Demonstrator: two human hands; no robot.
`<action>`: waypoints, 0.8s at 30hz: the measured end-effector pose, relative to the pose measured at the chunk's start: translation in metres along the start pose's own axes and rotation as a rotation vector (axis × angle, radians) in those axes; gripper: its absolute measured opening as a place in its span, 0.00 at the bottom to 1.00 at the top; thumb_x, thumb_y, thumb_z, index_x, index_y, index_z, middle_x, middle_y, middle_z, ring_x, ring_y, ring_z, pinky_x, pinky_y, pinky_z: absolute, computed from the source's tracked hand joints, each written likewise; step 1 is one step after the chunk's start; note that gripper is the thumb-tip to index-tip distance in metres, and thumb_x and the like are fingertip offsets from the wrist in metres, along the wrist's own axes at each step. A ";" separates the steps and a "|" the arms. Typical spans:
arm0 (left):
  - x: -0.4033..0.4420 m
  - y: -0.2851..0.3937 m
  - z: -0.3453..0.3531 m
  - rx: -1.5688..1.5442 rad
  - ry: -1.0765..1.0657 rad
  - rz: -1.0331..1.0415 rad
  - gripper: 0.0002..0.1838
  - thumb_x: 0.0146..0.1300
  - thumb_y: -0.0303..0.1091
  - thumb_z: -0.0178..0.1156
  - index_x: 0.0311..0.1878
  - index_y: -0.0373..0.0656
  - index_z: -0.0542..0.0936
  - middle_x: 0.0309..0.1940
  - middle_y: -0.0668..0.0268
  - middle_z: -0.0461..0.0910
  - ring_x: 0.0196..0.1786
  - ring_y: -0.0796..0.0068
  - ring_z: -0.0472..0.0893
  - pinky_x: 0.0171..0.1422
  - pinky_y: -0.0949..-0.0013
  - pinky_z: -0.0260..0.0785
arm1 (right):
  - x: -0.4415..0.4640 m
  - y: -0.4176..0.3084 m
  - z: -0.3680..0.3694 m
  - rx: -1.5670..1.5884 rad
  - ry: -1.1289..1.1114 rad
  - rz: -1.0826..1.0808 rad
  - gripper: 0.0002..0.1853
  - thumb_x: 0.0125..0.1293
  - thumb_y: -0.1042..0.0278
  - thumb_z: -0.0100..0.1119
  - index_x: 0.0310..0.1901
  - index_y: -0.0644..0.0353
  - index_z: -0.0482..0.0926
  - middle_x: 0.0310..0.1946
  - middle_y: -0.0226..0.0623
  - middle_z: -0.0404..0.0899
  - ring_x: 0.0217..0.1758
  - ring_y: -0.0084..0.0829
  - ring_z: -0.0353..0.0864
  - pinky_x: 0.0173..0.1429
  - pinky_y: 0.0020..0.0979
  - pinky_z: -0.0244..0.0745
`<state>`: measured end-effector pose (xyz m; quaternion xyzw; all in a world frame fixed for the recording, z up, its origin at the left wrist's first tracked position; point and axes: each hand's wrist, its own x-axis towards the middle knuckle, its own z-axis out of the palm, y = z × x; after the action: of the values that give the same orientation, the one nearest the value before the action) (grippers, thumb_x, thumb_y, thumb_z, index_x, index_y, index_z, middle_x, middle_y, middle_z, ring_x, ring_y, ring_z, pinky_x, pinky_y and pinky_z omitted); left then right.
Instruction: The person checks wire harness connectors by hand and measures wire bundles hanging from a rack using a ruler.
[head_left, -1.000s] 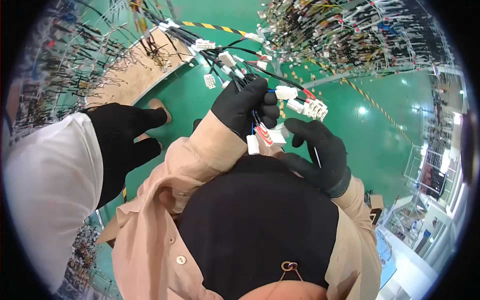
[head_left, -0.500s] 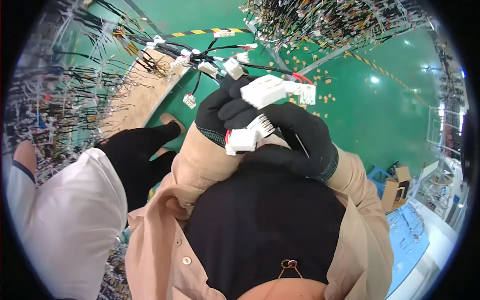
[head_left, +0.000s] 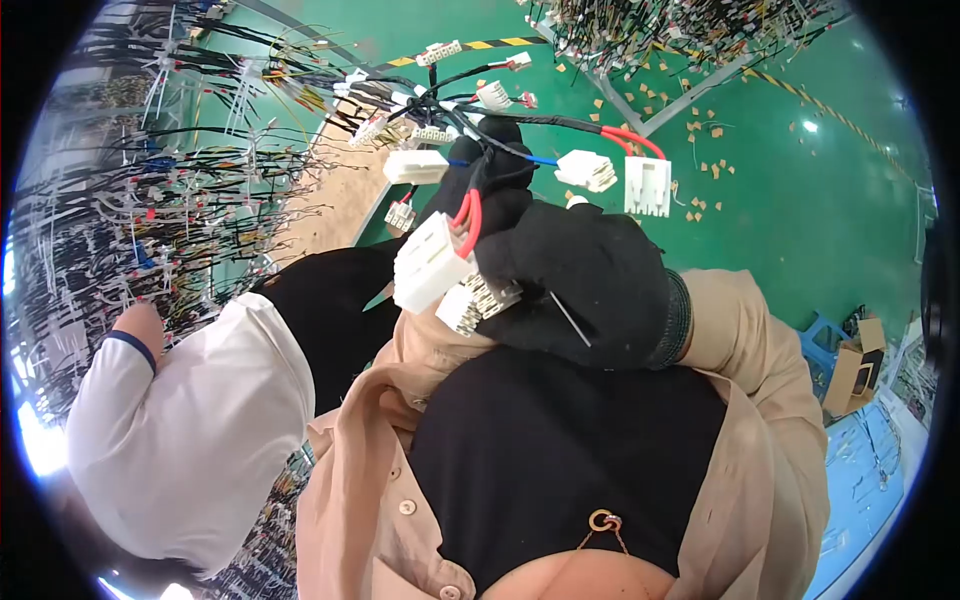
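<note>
Left black-gloved hand point(head_left: 508, 190) grips the black-wired harness point(head_left: 433, 100), white plastic connectors point(head_left: 428, 265) splaying out; right black-gloved hand point(head_left: 590, 280) clasps a thin silver rod point(head_left: 571, 320)!

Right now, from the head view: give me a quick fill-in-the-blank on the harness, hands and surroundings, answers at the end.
1. The left hand, in a ____ glove, grips the wire harness.
2. The wires entering the large white connector just left of the right hand are ____.
3. The floor is ____.
4. The co-worker at the left of the view wears a ____ top.

Missing words: black; red; green; white.
</note>
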<state>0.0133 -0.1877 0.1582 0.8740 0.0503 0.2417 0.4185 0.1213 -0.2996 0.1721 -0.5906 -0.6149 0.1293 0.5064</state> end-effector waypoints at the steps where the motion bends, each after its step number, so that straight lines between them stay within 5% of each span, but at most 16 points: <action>1: 0.000 0.000 0.001 0.005 -0.003 0.000 0.15 0.38 0.26 0.60 0.35 0.41 0.74 0.34 0.62 0.73 0.39 0.61 0.73 0.44 0.65 0.65 | -0.001 0.001 0.002 -0.029 0.001 -0.005 0.21 0.39 0.71 0.68 0.37 0.59 0.72 0.28 0.37 0.73 0.26 0.32 0.75 0.29 0.27 0.69; 6: -0.001 0.001 0.003 0.024 -0.010 -0.005 0.16 0.38 0.27 0.60 0.36 0.41 0.74 0.35 0.62 0.73 0.40 0.61 0.73 0.45 0.64 0.64 | 0.000 0.010 0.003 -0.005 0.056 -0.115 0.21 0.46 0.69 0.60 0.45 0.58 0.70 0.35 0.40 0.73 0.23 0.36 0.75 0.25 0.30 0.70; 16: -0.002 -0.003 0.009 0.040 -0.002 -0.012 0.19 0.38 0.27 0.60 0.38 0.42 0.73 0.37 0.61 0.73 0.42 0.60 0.72 0.46 0.64 0.64 | -0.006 0.009 -0.002 -0.073 -0.072 -0.019 0.17 0.47 0.76 0.53 0.42 0.54 0.71 0.37 0.37 0.76 0.29 0.37 0.77 0.26 0.31 0.70; 19: -0.005 -0.007 0.012 0.053 0.018 -0.018 0.19 0.37 0.27 0.61 0.39 0.42 0.73 0.37 0.61 0.73 0.42 0.60 0.72 0.46 0.64 0.64 | -0.009 0.008 -0.001 -0.077 -0.180 0.044 0.17 0.46 0.75 0.54 0.42 0.53 0.72 0.36 0.36 0.76 0.29 0.37 0.77 0.26 0.32 0.71; 24: -0.003 -0.010 0.009 0.049 0.020 -0.022 0.21 0.37 0.28 0.61 0.40 0.42 0.73 0.38 0.61 0.72 0.43 0.60 0.72 0.47 0.63 0.63 | -0.009 0.006 0.008 -0.007 -0.059 0.012 0.16 0.46 0.72 0.57 0.40 0.53 0.71 0.33 0.36 0.75 0.27 0.38 0.76 0.27 0.32 0.71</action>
<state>0.0156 -0.1885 0.1445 0.8810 0.0698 0.2446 0.3990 0.1168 -0.3022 0.1597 -0.5920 -0.6266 0.1474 0.4851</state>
